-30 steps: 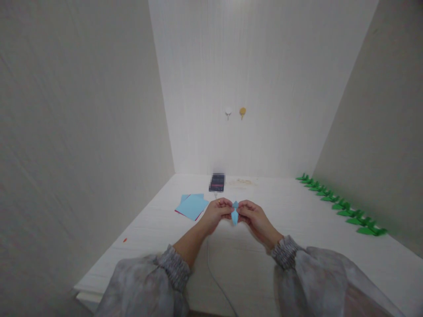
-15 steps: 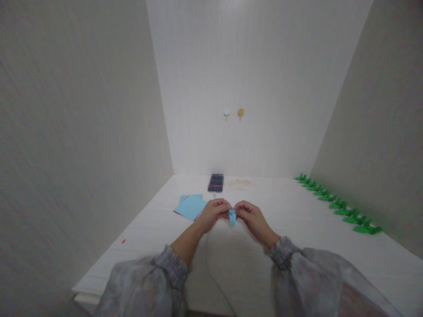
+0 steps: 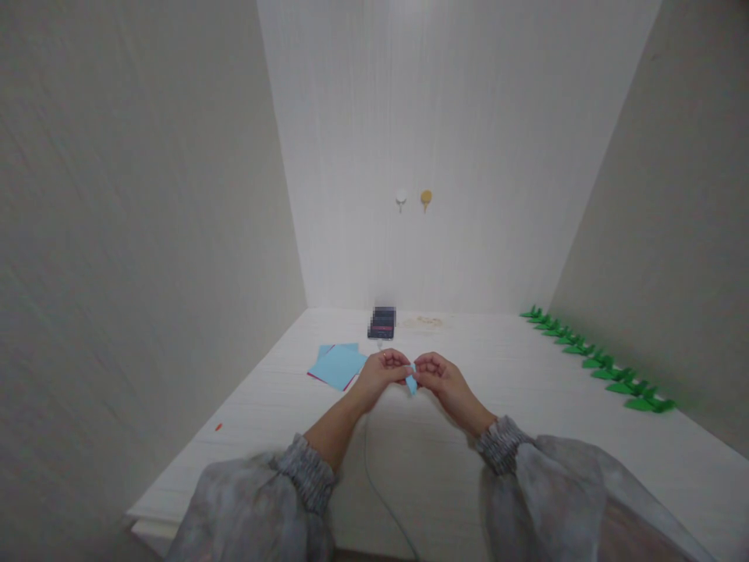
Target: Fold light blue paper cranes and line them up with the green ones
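Note:
My left hand [image 3: 381, 373] and my right hand [image 3: 443, 378] meet above the middle of the white table [image 3: 544, 445]. Both pinch a small folded light-blue paper piece [image 3: 412, 382] between thumb and fingers. Most of the paper is hidden by my fingertips; only a narrow blue tip pokes down between the hands. A ring shows on my left hand. Grey patterned sleeves cover both forearms.
A stack of light-blue paper sheets [image 3: 338, 365] lies left of my hands. A dark phone [image 3: 382, 322] with a cable running toward me sits at the back. Several green folded paper pieces [image 3: 591, 359] line the right wall. Two wall hooks [image 3: 413, 198] hang ahead. Walls close in on three sides.
The hands have drawn closer together and the visible part of the blue paper has shrunk, from a spread shape to a narrow tip. The hands rose slightly.

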Tool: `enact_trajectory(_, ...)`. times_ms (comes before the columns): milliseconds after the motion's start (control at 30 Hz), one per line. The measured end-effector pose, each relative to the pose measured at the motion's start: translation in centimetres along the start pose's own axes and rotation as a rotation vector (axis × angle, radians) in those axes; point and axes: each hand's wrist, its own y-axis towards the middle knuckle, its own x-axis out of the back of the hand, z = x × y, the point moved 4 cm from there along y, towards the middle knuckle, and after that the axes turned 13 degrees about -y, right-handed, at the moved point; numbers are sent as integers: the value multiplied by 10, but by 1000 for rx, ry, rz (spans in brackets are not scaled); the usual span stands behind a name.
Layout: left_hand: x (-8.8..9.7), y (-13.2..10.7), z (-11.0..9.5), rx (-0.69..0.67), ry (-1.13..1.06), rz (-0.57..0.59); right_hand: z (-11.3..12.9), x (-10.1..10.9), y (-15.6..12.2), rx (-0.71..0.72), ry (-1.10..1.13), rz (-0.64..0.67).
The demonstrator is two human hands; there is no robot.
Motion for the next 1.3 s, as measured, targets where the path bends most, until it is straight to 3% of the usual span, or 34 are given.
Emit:
enact_trajectory(400, 4, 3, 11, 107, 160, 37, 0, 1, -1, -67, -43, -56)
enact_trajectory(567, 5, 9, 17, 45, 235, 11, -3, -1, 1, -82, -115, -74)
enact_trajectory(833, 6, 11, 14, -28, 358, -132, -8, -4, 3, -82, -295, -24)
enact_trajectory(1067, 1, 9, 12, -49, 357, -55, -1, 0, 2, -74, -311, -84)
enact_trajectory(1300, -2, 5, 6, -66, 552, -46, -1, 2, 1, -51, -385, -107)
